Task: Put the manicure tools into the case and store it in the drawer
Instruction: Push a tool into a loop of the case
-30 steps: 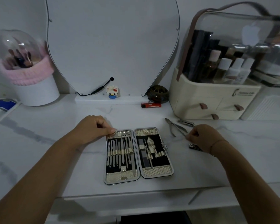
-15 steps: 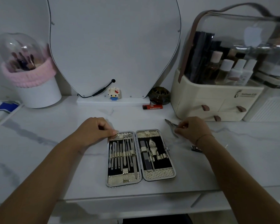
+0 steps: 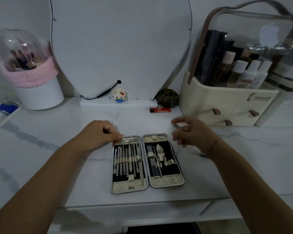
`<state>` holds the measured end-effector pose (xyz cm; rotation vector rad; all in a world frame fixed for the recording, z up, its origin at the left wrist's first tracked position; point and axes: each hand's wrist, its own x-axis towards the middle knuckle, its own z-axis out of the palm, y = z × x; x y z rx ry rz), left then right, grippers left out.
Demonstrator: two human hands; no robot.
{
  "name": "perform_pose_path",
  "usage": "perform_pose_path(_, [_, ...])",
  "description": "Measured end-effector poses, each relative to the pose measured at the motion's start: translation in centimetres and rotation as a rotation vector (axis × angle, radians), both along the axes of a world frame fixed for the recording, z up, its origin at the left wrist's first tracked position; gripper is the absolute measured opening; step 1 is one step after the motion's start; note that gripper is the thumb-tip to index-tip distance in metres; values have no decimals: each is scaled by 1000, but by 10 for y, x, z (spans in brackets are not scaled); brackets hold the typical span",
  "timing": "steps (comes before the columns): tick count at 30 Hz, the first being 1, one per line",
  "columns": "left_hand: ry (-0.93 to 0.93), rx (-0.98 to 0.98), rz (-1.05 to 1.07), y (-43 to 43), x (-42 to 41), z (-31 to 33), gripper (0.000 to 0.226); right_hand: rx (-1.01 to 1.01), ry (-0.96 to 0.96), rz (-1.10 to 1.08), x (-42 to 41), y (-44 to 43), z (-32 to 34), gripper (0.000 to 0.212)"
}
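Observation:
The manicure case [image 3: 166, 181] lies open on the white marble tabletop, in front of me. Its left half holds several slim steel tools [image 3: 127, 159] under elastic loops. The right half holds a file and a clipper. My left hand [image 3: 98, 134] is curled, with its fingertips pinching the case's top left corner. My right hand [image 3: 193, 134] hovers blurred just right of the case's top right corner, its fingers closed on a steel nail nipper whose tip [image 3: 176, 126] pokes out. A small dark clipper [image 3: 203, 155] peeks out from behind my right wrist.
A cream cosmetics organizer [image 3: 210, 98] with small drawers stands at the back right. A red lighter [image 3: 160, 109] and a dark round holder [image 3: 167, 97] lie by the mirror base. A brush holder [image 3: 39, 93] stands back left. A drawer front [image 3: 134, 215] runs under the table edge.
My right hand went from the table right of the case up to the nipper, closed on it and lifted it toward the case. My left hand stayed on the case corner.

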<state>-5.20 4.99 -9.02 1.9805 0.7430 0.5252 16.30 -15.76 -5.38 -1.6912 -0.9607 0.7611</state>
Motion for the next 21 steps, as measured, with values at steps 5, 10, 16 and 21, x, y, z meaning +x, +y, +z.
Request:
perform_pose_path(5, [14,20,8,0,0,-2,19,-33,-120,40,-10,5,-16,20])
perform_pose_path(10, [7,12,5,2,0,-3,19,-28,-235,16,-10,8,-21,20])
perform_pose_path(16, [-2,-8,13,1,1,-3,18,-7,-223,-40,-11,11,-26,17])
perform_pose_path(21, [8,-2,9,1,0,-2,19,-34,-325,-32,-13,10,-25,9])
